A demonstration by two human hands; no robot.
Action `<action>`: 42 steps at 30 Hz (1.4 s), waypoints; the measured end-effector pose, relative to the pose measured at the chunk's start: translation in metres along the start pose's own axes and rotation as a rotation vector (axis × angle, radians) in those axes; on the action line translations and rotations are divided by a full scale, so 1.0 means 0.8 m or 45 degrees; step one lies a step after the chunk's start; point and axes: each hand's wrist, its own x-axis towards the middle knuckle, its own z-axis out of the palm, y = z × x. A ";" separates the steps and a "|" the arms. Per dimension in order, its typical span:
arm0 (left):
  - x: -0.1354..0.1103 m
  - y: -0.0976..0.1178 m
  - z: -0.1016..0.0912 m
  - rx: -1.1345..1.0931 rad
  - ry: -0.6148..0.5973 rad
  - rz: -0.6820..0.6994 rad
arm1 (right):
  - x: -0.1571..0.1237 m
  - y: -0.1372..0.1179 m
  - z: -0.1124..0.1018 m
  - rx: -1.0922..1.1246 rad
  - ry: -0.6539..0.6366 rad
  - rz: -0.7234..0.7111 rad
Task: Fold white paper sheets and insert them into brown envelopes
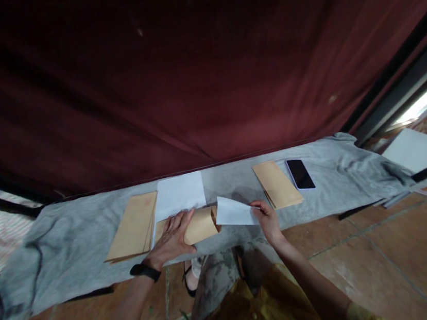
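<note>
"white paper (235, 212): where is it, seen from the grip?"

"just left of the right hand (266, 218), which has it by its right end, pinched between thumb and fingers. its long axis runs roughly left to right, dipping a little towards the hand."

"and what lies at its far end?"

"the brown envelope (202, 225), its mouth gaping to the right. the paper's left edge is right at that mouth, the two nearly in line. whether a corner is inside, i cannot tell."

"which hand is nearer the envelope?"

"the left hand (174, 235). it lies on top, palm down, fingers spread wide, thumb towards the near edge. whether it squeezes the sides, i cannot tell."

"how do the arms come in?"

"both reach forward from the body, the left forearm slanting inward with a black wristband (145, 273), the right one angled in from the other side, its fingers pointing left."

"what is underneath?"

"a grey cloth (235, 183). more white sheets (180, 190) lie just beyond the left hand."
</note>
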 end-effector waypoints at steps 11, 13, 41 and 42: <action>0.001 0.006 -0.007 -0.033 -0.032 -0.036 | 0.000 0.016 -0.003 -0.076 -0.148 -0.091; 0.001 0.007 -0.008 -0.036 -0.035 -0.041 | 0.002 0.017 -0.002 -0.092 -0.148 -0.103; 0.006 0.010 -0.005 -0.020 -0.094 -0.003 | 0.034 -0.009 0.036 -0.361 -0.544 0.021; 0.006 0.009 -0.004 -0.019 -0.097 -0.001 | 0.030 -0.009 0.041 -0.365 -0.534 0.012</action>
